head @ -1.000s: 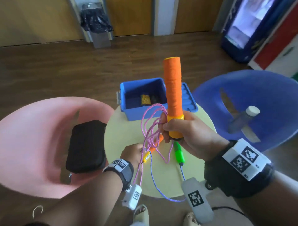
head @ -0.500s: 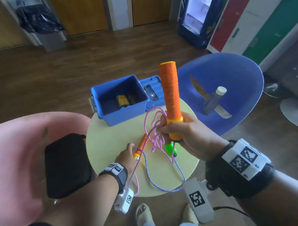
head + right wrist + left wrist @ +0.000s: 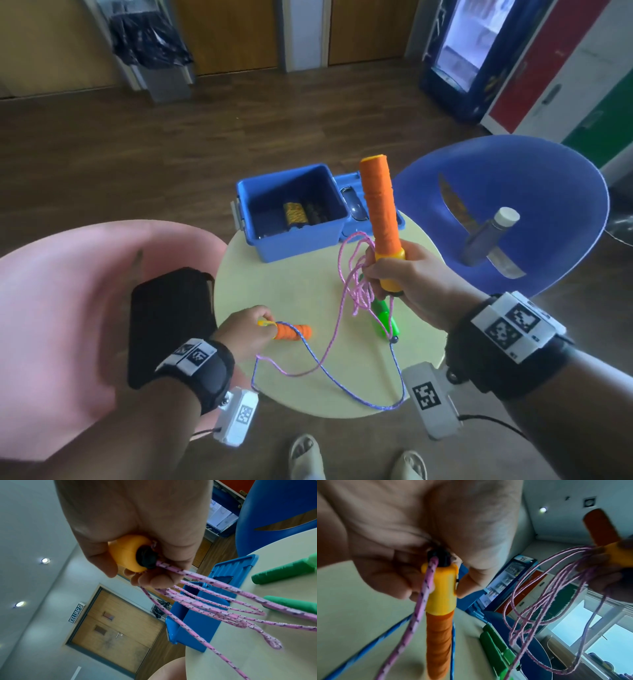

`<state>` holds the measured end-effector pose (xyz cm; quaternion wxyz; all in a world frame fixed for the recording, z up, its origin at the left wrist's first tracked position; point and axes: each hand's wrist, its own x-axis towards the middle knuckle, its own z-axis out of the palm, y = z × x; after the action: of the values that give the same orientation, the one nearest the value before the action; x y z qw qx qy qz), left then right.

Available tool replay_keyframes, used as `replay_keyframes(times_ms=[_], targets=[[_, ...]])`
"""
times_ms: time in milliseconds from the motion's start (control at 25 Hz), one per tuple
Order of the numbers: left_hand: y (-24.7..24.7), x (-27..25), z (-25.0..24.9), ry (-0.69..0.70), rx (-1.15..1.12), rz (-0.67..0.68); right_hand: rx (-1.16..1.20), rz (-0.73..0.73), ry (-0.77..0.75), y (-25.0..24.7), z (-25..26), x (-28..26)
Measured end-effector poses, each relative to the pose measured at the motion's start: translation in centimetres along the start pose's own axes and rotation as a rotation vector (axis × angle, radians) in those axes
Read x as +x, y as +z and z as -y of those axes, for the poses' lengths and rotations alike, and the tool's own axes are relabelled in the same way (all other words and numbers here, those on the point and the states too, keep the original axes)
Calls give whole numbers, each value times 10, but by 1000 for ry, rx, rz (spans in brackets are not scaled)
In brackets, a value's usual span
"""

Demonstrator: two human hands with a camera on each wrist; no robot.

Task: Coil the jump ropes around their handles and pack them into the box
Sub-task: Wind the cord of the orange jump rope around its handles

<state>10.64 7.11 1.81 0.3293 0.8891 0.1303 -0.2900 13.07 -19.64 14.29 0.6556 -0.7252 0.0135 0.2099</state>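
Observation:
My right hand (image 3: 394, 274) grips an orange jump-rope handle (image 3: 380, 209) upright by its yellow end (image 3: 127, 551), with loops of pink rope (image 3: 352, 277) gathered in the same fist (image 3: 205, 601). My left hand (image 3: 251, 329) pinches the yellow end (image 3: 441, 588) of the second orange handle (image 3: 294, 332), which lies on the round table (image 3: 301, 284). The pink rope (image 3: 423, 601) runs out of that end. A green-handled rope (image 3: 385, 317) with a blue cord (image 3: 342, 387) lies on the table under my right hand. The blue box (image 3: 291, 212) stands open at the table's far edge, holding a coiled rope (image 3: 295, 213).
The box lid (image 3: 352, 202) lies beside the box. A pink chair (image 3: 68, 308) on the left holds a black case (image 3: 168, 322). A blue chair (image 3: 513, 205) on the right holds a bottle (image 3: 489, 236). The blue cord hangs over the table's near edge.
My left hand has pulled the second orange handle left and toward me, laying it flat on the table. The pink rope between the handles has drawn out. The head view has shifted.

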Motion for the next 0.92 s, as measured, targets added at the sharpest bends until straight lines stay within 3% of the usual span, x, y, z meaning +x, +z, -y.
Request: replay_keyframes(times_ms=[120,280,400,760,920], targets=[[-14,-10,4,63,75,9,-29,28,-16,6,3,4],[-30,-12,7,122,236,142,-63,77,-6,17,4,4],[-37,-15,10,123,201,180,-118,127,36,24,4,1],[-26,-53,35,109,-96,36,-562,378,118,38,1,-7],[7,-77,32,78,-126,17,-622,457,139,23,-5,-14]])
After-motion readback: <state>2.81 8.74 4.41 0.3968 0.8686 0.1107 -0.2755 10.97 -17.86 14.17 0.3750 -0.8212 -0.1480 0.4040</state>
